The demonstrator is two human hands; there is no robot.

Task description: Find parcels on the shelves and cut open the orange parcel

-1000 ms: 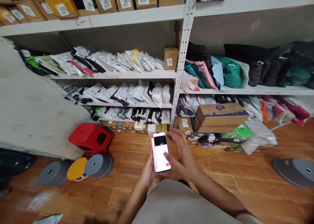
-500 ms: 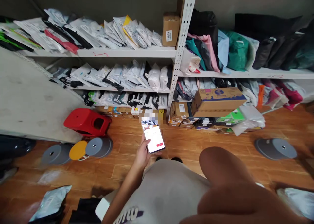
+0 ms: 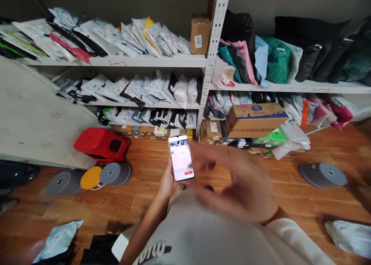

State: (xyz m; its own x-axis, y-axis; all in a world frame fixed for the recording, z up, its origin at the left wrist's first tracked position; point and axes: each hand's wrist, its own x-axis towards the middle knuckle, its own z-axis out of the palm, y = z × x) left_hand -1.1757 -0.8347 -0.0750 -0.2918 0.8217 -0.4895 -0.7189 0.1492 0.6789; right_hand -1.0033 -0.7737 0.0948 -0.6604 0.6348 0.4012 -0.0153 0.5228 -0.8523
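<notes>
In front of my body a smartphone [image 3: 182,160] is held upright-tilted, its lit screen facing me with a red button low on it. My left hand [image 3: 168,180] wraps around the phone's lower left side. Smeared by motion, my right hand [image 3: 240,180] hovers close to the camera, just right of the phone. Its fingers point toward the screen and look apart, with nothing visible in them; whether a fingertip touches the glass I cannot tell.
White shelves [image 3: 156,62] stand ahead, packed with bagged parcels. A large carton [image 3: 256,122] sits low on the right. A red stool [image 3: 101,144], grey stools [image 3: 116,174] and a yellow stool [image 3: 90,177] are at left. Another grey stool [image 3: 323,175] stands at right. Parcels lie on the wooden floor.
My right hand has moved from near the camera at lower right, up and left to beside the phone. My left hand keeps hold of the phone.
</notes>
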